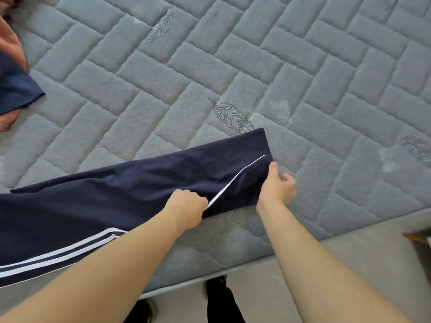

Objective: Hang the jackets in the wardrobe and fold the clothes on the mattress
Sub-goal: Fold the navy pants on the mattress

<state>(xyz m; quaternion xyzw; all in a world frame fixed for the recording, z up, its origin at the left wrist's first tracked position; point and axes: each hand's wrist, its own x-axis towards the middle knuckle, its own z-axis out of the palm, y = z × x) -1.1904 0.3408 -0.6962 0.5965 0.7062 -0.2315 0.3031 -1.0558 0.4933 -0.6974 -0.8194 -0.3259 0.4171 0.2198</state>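
**Both hands at the end of navy track trousers on the mattress**

A pair of navy track trousers (pixel 116 194) lies flat across the near part of the grey quilted mattress (pixel 256 66), stretching from the left edge of the view to a squared end near the middle. White double stripes run along the near side at the lower left, and a thin white piping line curves across the cloth between the two hands.

The left hand (pixel 186 209) sits on the near edge of the trousers, its fingers curled and gripping the fabric just where the piping meets the edge. The right hand (pixel 276 183) is at the far corner of the same end, thumb and fingers pinching the cloth at the edge, with the remaining fingers loosely bent above the mattress. The two hands are near each other, with a short span of trouser cloth between them.

At the upper left, well apart from the trousers, a blue garment (pixel 16 89) overlaps an orange garment (pixel 9 43) at the mattress edge. Below the mattress rim the person's dark-clad legs (pixel 221 304) stand on a pale floor (pixel 349 264).
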